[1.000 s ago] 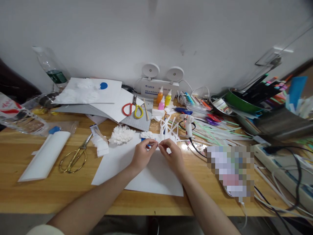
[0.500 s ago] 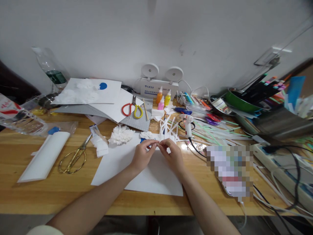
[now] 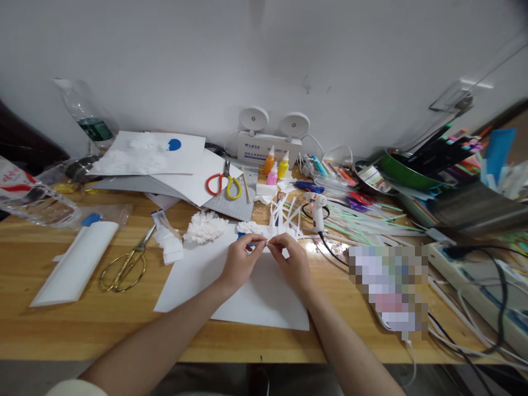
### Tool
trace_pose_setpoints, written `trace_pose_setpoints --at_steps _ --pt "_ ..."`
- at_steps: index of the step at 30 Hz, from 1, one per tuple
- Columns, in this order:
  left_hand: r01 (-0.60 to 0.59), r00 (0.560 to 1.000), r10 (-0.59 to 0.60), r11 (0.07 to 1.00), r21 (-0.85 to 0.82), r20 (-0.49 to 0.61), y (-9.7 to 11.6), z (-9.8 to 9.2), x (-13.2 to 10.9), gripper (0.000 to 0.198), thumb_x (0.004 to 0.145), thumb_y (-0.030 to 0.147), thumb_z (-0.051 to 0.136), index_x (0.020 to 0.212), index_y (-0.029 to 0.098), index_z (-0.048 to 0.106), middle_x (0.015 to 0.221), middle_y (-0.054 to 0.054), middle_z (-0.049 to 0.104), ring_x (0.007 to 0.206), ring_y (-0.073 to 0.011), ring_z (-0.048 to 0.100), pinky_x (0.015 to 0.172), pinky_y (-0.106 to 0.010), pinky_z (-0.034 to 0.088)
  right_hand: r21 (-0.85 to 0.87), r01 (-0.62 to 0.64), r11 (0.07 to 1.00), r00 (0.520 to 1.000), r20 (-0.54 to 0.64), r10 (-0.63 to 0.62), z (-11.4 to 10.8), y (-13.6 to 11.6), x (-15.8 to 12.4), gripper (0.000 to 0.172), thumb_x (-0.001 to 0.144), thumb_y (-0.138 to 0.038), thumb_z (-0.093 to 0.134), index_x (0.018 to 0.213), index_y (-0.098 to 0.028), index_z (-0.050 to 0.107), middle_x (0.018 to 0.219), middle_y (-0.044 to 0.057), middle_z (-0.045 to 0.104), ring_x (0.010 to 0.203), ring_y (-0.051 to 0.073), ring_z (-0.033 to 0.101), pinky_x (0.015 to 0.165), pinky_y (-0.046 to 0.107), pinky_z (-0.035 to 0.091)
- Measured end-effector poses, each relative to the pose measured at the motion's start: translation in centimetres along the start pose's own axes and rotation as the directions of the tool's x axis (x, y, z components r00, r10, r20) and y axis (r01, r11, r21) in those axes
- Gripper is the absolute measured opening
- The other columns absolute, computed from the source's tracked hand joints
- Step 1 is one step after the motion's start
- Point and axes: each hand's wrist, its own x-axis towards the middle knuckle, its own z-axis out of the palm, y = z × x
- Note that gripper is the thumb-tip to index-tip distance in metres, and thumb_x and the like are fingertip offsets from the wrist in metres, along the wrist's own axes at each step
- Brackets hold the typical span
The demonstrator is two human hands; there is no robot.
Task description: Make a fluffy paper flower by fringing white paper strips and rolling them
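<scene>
Over the white sheet of paper [image 3: 264,308], my left hand [image 3: 243,258] and my right hand [image 3: 289,258] meet fingertip to fingertip. Both are closed in a pinch on a small white piece [image 3: 268,241], mostly hidden by the fingers; its kind is too small to tell. Just beyond the fingers lie loose white paper strips [image 3: 284,214]. Left of them is a small cluster of white crumpled bits [image 3: 247,226] with something blue under it. A larger ruffled white clump [image 3: 205,226] sits at the sheet's upper left edge.
Gold-handled scissors [image 3: 124,269] and a white roll [image 3: 76,267] lie on the left. Red-and-yellow-handled scissors [image 3: 226,181] rest on the papers behind. A glue gun [image 3: 317,212] with a black cord stands right of the strips. A power strip [image 3: 470,280] runs along the right.
Both hands stay in nearly the same place, still pinched together. A bit more of the white piece shows between the fingertips.
</scene>
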Motion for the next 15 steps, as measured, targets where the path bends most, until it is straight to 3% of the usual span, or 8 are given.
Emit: trace_pose_setpoints --at_steps 5,15 --pt "0.022 0.999 -0.024 0.999 -0.039 -0.033 -0.18 0.05 0.1 0.014 0.073 0.028 0.051 0.076 0.016 0.058 0.076 -0.002 0.062 0.075 -0.014 0.057 0.068 -0.024 0.044 0.006 0.008 1.0 1.0 0.018 -0.008 0.0 -0.01 0.0 0.007 0.079 -0.018 0.046 0.075 -0.02 0.051 0.068 0.0 0.05 0.061 0.011 0.047 0.057 0.024 0.04" --pt "0.034 0.999 -0.03 0.995 -0.09 0.041 0.13 0.0 0.16 0.017 0.075 0.028 0.049 0.08 0.016 0.059 0.08 -0.003 0.063 0.081 -0.0148 0.057 0.075 -0.026 0.044 0.006 -0.012 1.0 1.0 0.017 0.012 -0.19 0.04 0.02 0.007 0.081 -0.02 0.045 0.075 -0.019 0.05 0.07 0.001 0.051 0.063 0.012 0.047 0.059 0.024 0.04"
